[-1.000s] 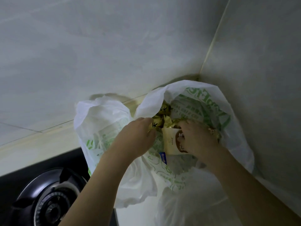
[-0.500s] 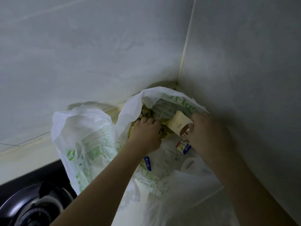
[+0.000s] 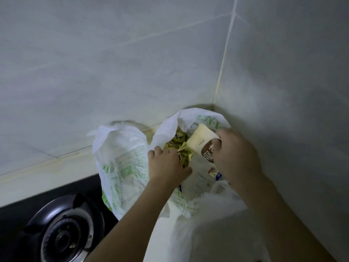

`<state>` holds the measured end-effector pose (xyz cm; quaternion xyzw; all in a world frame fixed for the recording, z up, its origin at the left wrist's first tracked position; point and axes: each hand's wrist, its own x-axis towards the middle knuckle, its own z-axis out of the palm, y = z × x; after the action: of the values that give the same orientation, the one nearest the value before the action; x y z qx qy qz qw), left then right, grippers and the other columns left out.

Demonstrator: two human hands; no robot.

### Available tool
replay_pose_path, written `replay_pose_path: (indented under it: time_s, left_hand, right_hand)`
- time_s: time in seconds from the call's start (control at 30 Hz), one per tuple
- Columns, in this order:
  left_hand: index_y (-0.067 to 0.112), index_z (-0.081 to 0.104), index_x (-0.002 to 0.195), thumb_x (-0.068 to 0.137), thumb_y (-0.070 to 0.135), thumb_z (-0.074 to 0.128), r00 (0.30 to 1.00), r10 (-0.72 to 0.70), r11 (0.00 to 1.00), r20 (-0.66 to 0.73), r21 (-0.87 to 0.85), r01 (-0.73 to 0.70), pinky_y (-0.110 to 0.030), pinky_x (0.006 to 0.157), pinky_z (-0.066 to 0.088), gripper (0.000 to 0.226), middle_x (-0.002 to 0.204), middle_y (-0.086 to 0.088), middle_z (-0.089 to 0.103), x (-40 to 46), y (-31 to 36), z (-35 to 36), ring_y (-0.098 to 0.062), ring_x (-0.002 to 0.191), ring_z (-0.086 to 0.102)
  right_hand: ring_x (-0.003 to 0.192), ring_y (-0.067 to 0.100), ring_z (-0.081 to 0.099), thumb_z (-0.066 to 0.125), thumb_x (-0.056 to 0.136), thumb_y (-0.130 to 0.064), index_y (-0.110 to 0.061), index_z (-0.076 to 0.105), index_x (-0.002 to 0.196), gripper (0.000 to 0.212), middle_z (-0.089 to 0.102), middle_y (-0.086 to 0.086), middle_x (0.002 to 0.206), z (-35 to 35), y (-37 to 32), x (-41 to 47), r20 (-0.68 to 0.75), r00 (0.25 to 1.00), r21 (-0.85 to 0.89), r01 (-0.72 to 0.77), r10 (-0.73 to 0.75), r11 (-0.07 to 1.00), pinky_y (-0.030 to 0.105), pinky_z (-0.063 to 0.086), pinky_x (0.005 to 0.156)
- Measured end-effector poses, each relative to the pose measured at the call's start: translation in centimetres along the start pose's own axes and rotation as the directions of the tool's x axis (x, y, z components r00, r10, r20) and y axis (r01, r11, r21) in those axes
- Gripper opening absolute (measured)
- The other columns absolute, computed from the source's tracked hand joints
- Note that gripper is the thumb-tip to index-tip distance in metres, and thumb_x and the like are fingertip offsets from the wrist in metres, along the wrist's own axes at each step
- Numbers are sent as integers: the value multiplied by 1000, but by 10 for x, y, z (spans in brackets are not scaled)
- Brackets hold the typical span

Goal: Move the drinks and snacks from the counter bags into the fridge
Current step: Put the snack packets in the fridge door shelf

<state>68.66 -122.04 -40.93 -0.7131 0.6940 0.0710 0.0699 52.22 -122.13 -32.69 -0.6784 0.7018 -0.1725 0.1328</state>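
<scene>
Two white plastic bags with green print stand in the counter corner: the left bag (image 3: pixel 120 159) and the open right bag (image 3: pixel 196 188). Inside the right bag lie gold-wrapped snacks (image 3: pixel 177 138). My left hand (image 3: pixel 168 165) is in the bag's mouth and grips a crumpled gold snack packet (image 3: pixel 186 155). My right hand (image 3: pixel 236 156) holds a cream and brown snack packet (image 3: pixel 203 143) lifted at the bag's rim. A small blue and gold packet (image 3: pixel 215 172) shows lower in the bag.
A black gas hob with a burner (image 3: pixel 64 233) lies at the lower left, close to the left bag. Grey tiled walls (image 3: pixel 132 63) meet in a corner right behind the bags. A pale counter ledge (image 3: pixel 37 167) runs along the back wall.
My right hand has raised the cream and brown packet higher toward the bag's rim. My left hand has closed on a gold packet. The view has shifted, showing the burner again.
</scene>
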Motion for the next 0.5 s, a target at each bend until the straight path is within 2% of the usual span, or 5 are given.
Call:
replay_pose_path:
  time_s: [0.07,0.17,0.27,0.43,0.5]
  left_hand:
    - [21,49,87,76,66,47,995,-92,994,-27,-59,91,-41,87,33,46,92,0,60,-21,-11,-21,-28,100,48]
    - [17,51,83,78,66,46,973,-218,954,-82,-228,194,-40,87,41,49,88,1,61,-59,-32,-51,-27,98,48]
    - [15,53,76,76,60,46,934,-331,877,-137,-411,251,-40,81,45,46,73,1,59,-101,-55,-78,-26,86,48]
    - [16,54,70,70,54,48,859,-487,722,-157,-626,294,-34,67,42,38,66,3,60,-167,-89,-108,-24,78,51]
    - [17,55,71,69,55,47,837,-532,646,-128,-700,304,-35,69,46,39,68,3,63,-192,-102,-115,-26,82,55]
  right_hand:
    - [74,21,40,47,97,-22,-24,36,87,15,48,1,84,-11,-16,-9,-34,999,16,23,-22,1000,30,25,62]
    - [85,34,57,46,97,-23,-20,46,89,9,65,9,95,-30,-37,-26,-80,994,59,77,-73,995,32,26,62]
    - [90,36,57,47,97,-21,-12,58,101,15,66,12,97,-45,-60,-48,-136,981,114,151,-135,982,33,27,61]
    - [87,37,58,48,97,-19,-12,55,94,11,66,12,91,-56,-104,-92,-172,958,262,267,-227,927,38,37,62]
    - [82,37,58,49,97,-18,-13,52,89,10,65,12,87,-56,-122,-111,-185,947,311,310,-263,899,40,40,62]
